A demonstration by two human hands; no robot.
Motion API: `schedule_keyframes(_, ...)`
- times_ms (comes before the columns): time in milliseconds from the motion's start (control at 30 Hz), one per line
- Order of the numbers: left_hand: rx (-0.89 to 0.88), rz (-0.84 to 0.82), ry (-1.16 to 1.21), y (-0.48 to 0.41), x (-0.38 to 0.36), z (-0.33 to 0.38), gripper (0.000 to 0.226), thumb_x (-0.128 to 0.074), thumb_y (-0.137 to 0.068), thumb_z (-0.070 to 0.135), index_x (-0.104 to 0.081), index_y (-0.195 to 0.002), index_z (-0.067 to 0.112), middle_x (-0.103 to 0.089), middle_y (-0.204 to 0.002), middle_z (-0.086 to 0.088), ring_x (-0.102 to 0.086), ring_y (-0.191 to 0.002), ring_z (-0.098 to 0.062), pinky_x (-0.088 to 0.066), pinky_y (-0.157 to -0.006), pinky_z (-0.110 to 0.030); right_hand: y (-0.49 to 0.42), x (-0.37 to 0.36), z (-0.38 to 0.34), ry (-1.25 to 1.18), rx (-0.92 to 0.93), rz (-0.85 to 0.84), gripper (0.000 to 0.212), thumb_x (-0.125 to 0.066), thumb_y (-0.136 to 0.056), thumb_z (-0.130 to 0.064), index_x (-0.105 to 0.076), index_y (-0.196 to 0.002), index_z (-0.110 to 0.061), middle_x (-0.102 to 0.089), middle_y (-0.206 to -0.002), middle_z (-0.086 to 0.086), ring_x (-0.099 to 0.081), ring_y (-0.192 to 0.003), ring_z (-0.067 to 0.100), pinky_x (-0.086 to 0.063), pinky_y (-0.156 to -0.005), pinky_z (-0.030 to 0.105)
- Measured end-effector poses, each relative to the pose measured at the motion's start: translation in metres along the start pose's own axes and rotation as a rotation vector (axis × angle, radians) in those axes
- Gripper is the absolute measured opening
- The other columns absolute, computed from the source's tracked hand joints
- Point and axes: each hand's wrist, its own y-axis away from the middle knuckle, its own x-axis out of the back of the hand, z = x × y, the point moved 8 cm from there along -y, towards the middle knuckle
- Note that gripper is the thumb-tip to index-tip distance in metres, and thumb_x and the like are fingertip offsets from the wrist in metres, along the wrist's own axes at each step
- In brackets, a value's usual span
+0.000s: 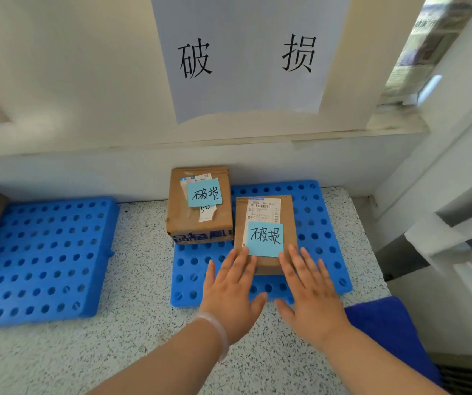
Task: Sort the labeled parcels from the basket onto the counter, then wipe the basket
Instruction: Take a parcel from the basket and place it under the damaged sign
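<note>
A person's left hand and right hand, both flat with fingers straight and spread, rest their fingertips on the near end of a parcel lying on a blue perforated mat on the speckled counter, under a wall sign. A second parcel sits just behind and to the left. Neither hand grips anything. A careless nudge could skew the box into its neighbour, or fingers brushing the blue sticky note could peel it loose. The basket is out of view.
</note>
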Motion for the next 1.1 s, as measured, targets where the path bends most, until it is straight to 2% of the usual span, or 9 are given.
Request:
schedule_keyframes(133,0.029,-0.030,-0.105,-0.010,0.011,-0.002,0.097,0.020,-0.069,0.067,0.014,-0.157,0.026,0.024,-0.163,0.008,0.027,-0.149,-0.016,0.024,-0.115,-0.052,-0.020,0.003,-0.001,0.024,-0.007,-0.016,0.090,-0.038,-0.082,-0.059,-0.013,-0.158,-0.018,-0.008,-0.165,0.005,-0.003,-0.151,0.022,-0.002,-0.117,0.047)
schedule_keyframes(233,0.057,-0.042,-0.162,-0.019,0.018,-0.005,0.089,0.016,-0.077,0.067,0.014,-0.157,0.025,0.025,-0.163,0.007,0.028,-0.148,-0.021,0.020,-0.117,-0.056,-0.033,0.008,-0.003,0.011,0.016,-0.048,0.093,-0.040,-0.090,-0.058,0.022,-0.153,-0.028,0.028,-0.160,-0.004,0.028,-0.146,0.014,0.019,-0.117,0.041)
schedule_keyframes(300,0.071,-0.043,-0.151,-0.024,0.022,-0.007,0.078,0.000,-0.092,0.065,0.013,-0.157,0.025,0.023,-0.164,0.006,0.027,-0.149,-0.023,0.017,-0.118,-0.055,-0.038,0.010,-0.005,0.008,0.006,-0.100,0.097,-0.044,-0.094,-0.055,0.033,-0.145,-0.028,0.042,-0.152,-0.007,0.037,-0.141,0.011,0.023,-0.116,0.039)
schedule_keyframes(367,0.075,-0.039,-0.125,-0.025,0.023,-0.009,0.074,-0.010,-0.098,0.064,0.011,-0.158,0.025,0.021,-0.164,0.007,0.024,-0.150,-0.022,0.016,-0.120,-0.053,-0.040,0.015,-0.009,-0.020,0.002,-0.092,0.097,-0.048,-0.094,-0.052,0.031,-0.146,-0.026,0.040,-0.153,-0.007,0.035,-0.141,0.010,0.022,-0.117,0.038)
schedule_keyframes(500,0.056,0.076,-0.068,-0.018,0.027,-0.014,0.087,0.012,-0.078,0.068,0.012,-0.157,0.030,0.020,-0.164,0.009,0.021,-0.151,-0.016,0.020,-0.118,-0.046,-0.033,0.012,-0.015,-0.028,0.056,-0.026,0.090,-0.048,-0.090,-0.049,0.006,-0.157,-0.024,0.010,-0.165,-0.002,0.013,-0.150,0.012,0.007,-0.119,0.039)
schedule_keyframes(567,0.060,0.141,0.007,-0.016,0.030,-0.019,0.085,0.012,-0.075,0.066,0.014,-0.153,0.034,0.018,-0.164,0.013,0.023,-0.148,-0.009,0.020,-0.118,-0.042,-0.030,0.013,-0.020,-0.080,0.071,-0.031,0.082,-0.039,-0.089,-0.052,-0.006,-0.158,-0.023,0.000,-0.165,-0.005,0.008,-0.151,0.010,0.003,-0.121,0.036)
schedule_keyframes(633,0.074,0.176,0.061,-0.018,0.035,-0.024,0.084,0.011,-0.076,0.067,0.008,-0.155,0.036,0.012,-0.164,0.015,0.026,-0.144,-0.005,0.021,-0.118,-0.040,-0.031,0.014,-0.024,-0.118,0.083,-0.019,0.078,-0.025,-0.089,-0.058,-0.001,-0.157,-0.028,0.008,-0.162,-0.012,0.020,-0.147,0.002,0.011,-0.120,0.030)
schedule_keyframes(733,0.069,0.152,-0.003,-0.025,0.036,-0.028,0.092,0.015,-0.074,0.066,-0.001,-0.158,0.035,0.010,-0.165,0.017,0.025,-0.147,-0.009,0.023,-0.116,-0.043,-0.038,0.017,-0.026,-0.132,0.084,-0.014,0.076,-0.012,-0.086,-0.063,0.009,-0.153,-0.033,0.018,-0.158,-0.017,0.029,-0.142,-0.002,0.019,-0.114,0.028)
schedule_keyframes(1100,0.039,0.129,-0.089,-0.043,0.042,-0.033,0.090,0.018,-0.077,0.064,-0.002,-0.159,0.033,0.013,-0.165,0.016,0.031,-0.145,-0.012,0.024,-0.117,-0.047,-0.079,0.019,-0.019,-0.080,0.079,-0.089,0.087,-0.002,-0.077,-0.071,0.014,-0.153,-0.030,0.028,-0.155,-0.017,0.032,-0.142,0.004,0.020,-0.113,0.030)
